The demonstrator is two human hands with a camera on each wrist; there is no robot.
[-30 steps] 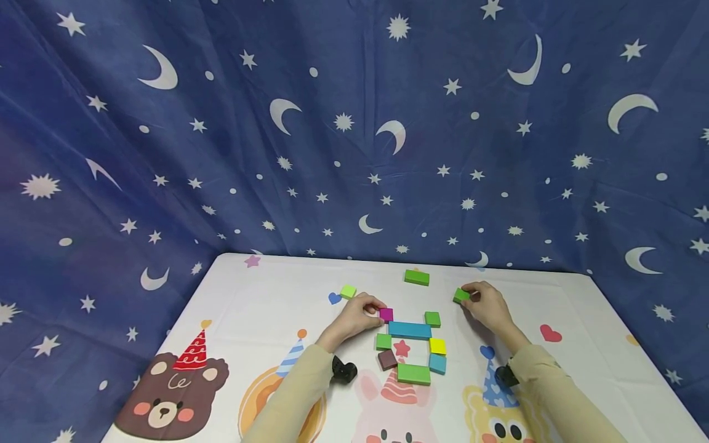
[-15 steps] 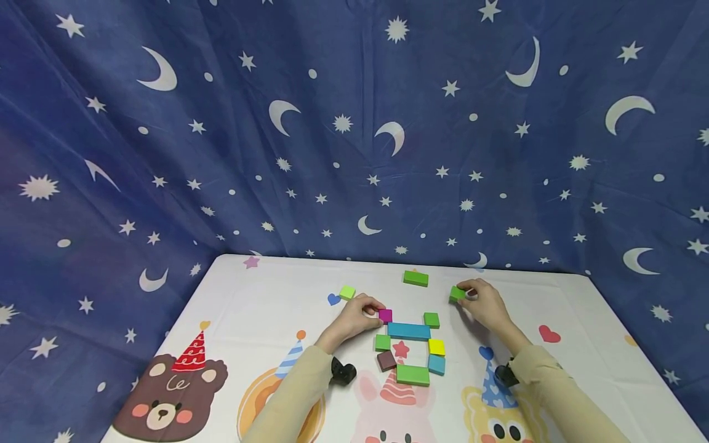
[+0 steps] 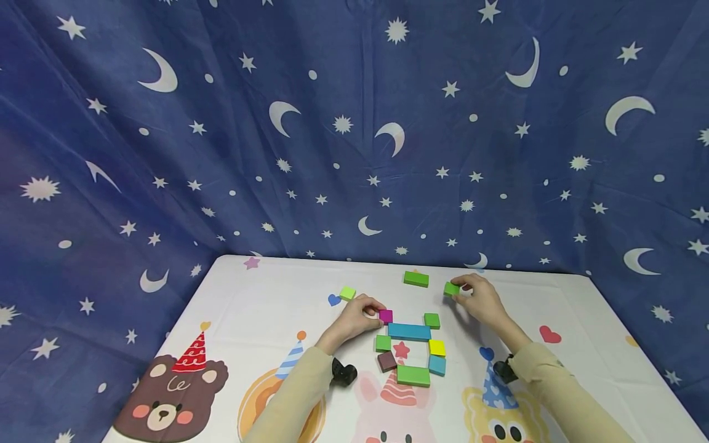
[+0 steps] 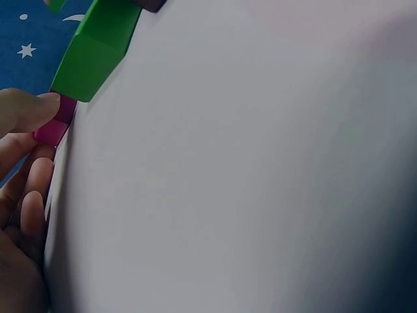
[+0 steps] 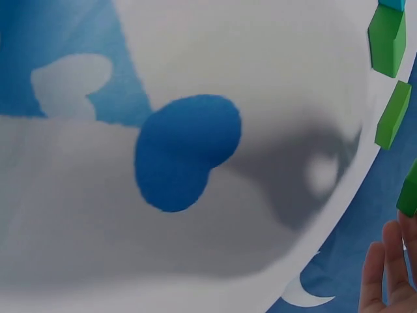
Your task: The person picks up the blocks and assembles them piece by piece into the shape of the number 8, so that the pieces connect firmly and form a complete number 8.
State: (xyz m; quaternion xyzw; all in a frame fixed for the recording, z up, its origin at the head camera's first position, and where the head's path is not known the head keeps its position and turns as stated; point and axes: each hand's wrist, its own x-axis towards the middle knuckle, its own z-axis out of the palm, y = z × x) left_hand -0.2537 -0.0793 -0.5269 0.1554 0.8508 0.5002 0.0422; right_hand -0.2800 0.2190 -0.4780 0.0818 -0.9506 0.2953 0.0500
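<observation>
My left hand [image 3: 353, 318] pinches a small magenta block [image 3: 386, 316] between thumb and fingers at the left end of a long blue block [image 3: 408, 332]. In the left wrist view the thumb presses against the magenta block [image 4: 51, 133], beside a nearer green block [image 4: 91, 55]. My right hand [image 3: 480, 301] holds a small green block [image 3: 451, 289] by its fingertips, behind and to the right of another small green block [image 3: 431, 320]. The right wrist view catches the held green block [image 5: 408, 192] at its edge, above the fingers.
A rough ring continues toward the front: green [image 3: 383, 343], brown [image 3: 386, 361], yellow [image 3: 437, 347] and small blue [image 3: 437, 365] blocks, plus a long green block [image 3: 413, 376]. Farther back lie a lime block [image 3: 348, 293] and a green block [image 3: 416, 279]. A starry blue curtain [image 3: 354, 154] hangs behind the table.
My right hand has carried its green block leftward and slightly toward the back. The left hand stays in place, gripping the magenta block.
</observation>
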